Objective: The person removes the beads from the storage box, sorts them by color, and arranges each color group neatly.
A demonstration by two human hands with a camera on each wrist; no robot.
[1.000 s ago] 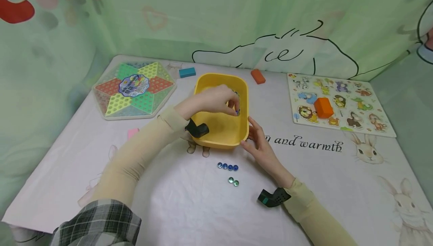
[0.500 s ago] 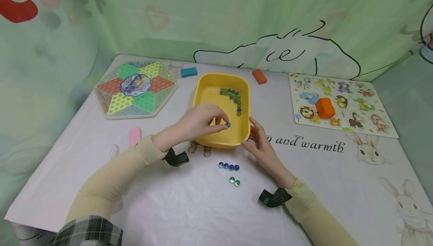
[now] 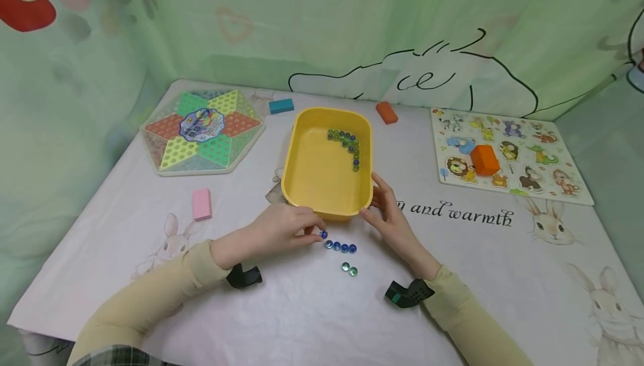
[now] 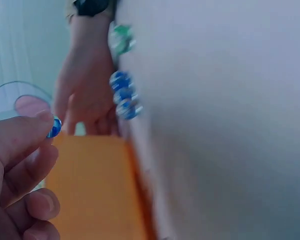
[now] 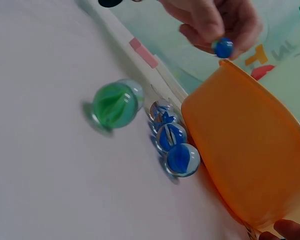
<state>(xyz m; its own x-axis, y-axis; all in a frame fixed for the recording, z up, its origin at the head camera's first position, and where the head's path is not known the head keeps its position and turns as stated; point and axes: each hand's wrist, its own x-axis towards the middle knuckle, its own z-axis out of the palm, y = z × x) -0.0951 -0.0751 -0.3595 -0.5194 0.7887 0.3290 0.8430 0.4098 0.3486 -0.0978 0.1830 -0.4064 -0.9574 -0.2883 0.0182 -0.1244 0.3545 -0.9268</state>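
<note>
My left hand [image 3: 287, 227] pinches a blue marble [image 3: 323, 234] [image 4: 54, 127] [image 5: 223, 48] between its fingertips, just above the white tablecloth, at the left end of a short row of blue marbles [image 3: 340, 247] [image 5: 171, 142]. Two green marbles [image 3: 349, 269] [image 5: 114, 104] lie a little nearer me. The yellow tub [image 3: 302, 184] stands just behind, with a curved line of several marbles [image 3: 346, 141] in its far right corner. My right hand [image 3: 389, 212] rests with straight fingers against the tub's near right corner.
A hexagonal Chinese-checkers board [image 3: 201, 131] lies at the back left, an animal puzzle board [image 3: 513, 153] with an orange block [image 3: 484, 159] at the right. A pink block [image 3: 202, 204], a teal block [image 3: 280, 105] and an orange block [image 3: 386, 113] lie around the tub.
My left hand has come out of the tub with a blue marble and moved toward me, down to the row on the cloth. The right hand has stayed at the tub.
</note>
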